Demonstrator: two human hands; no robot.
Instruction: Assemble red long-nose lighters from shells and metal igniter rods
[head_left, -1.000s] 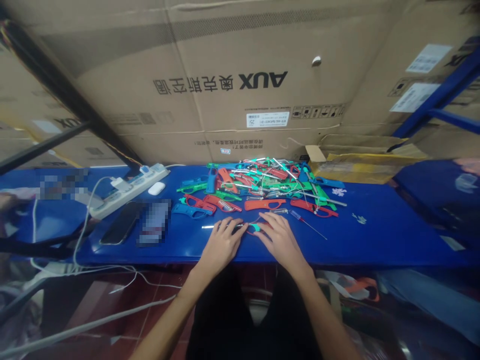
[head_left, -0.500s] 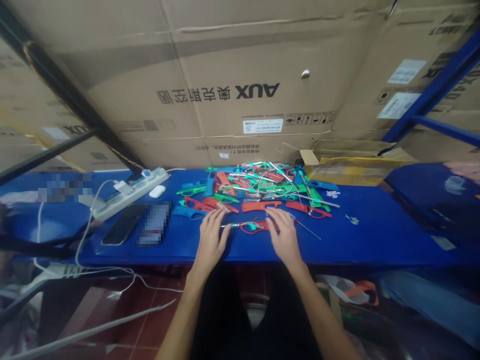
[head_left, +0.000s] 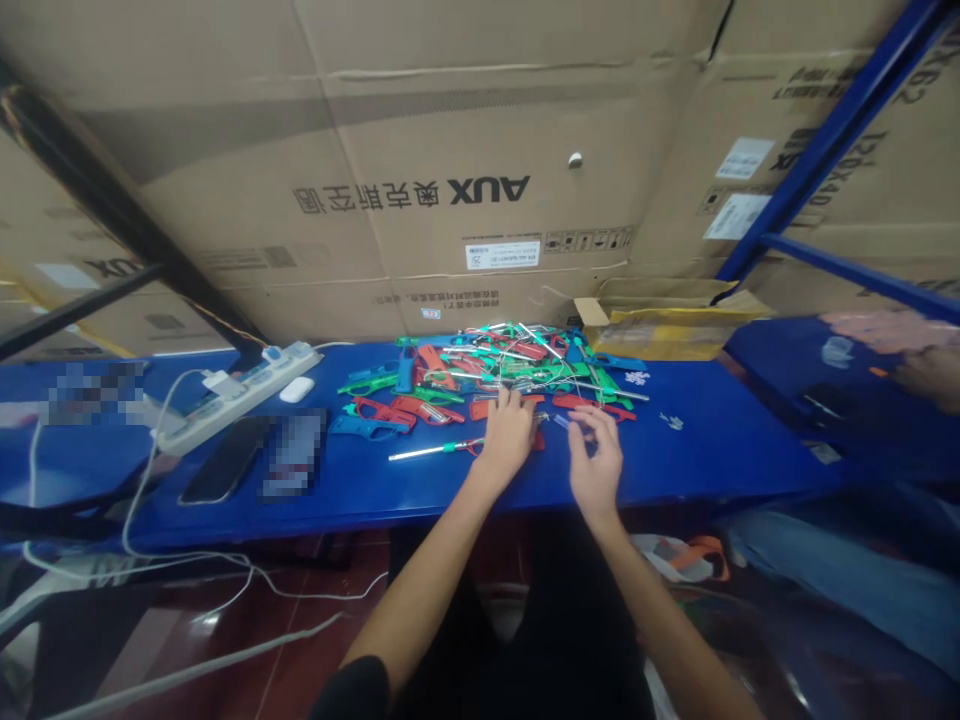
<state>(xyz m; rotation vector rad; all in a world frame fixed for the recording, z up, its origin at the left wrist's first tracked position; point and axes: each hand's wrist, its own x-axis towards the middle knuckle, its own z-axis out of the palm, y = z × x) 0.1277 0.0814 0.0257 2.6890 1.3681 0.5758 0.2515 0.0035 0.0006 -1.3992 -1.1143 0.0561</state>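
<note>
Near edge, desk [head_left: 390,490]: blue, smooth-topped, carrying everything listed below.

Left hand [head_left: 508,435]: palm down, fingers spread wide and flat, pressed over a red handle piece [head_left: 537,441]. No closed grip visible.

Red handle piece: lying on the desk between the two hands, mostly covered. Thin moulded plastic, probably light and stiff, likely to skate on the slick top unless pinned. Best taken by the broad body, not the slim loop.

Metal rod [head_left: 424,452]: sticking out to the left from under the left hand, flat on the desk. Narrow, rigid, likely slippery, and probably easier steered from the plastic end than pinched mid-length.

Right hand [head_left: 596,460]: lifted slightly, thumb and fingertips drawn narrow just beside a small clear part [head_left: 562,422]. Held or merely touched: cannot tell. Tiny, presumably easy to drop, suited to a fingertip pinch.

Farther back, pile of plastic pieces [head_left: 517,365]: red, green and blue, tangled with more rods, likely to snag if pulled.

Left side: phone [head_left: 223,460], power strip [head_left: 232,392], white case [head_left: 296,389].

Right rear: flat yellow box [head_left: 660,335].

Far right: another person's hand [head_left: 930,375].

Behind all: cardboard boxes [head_left: 450,190].
</note>
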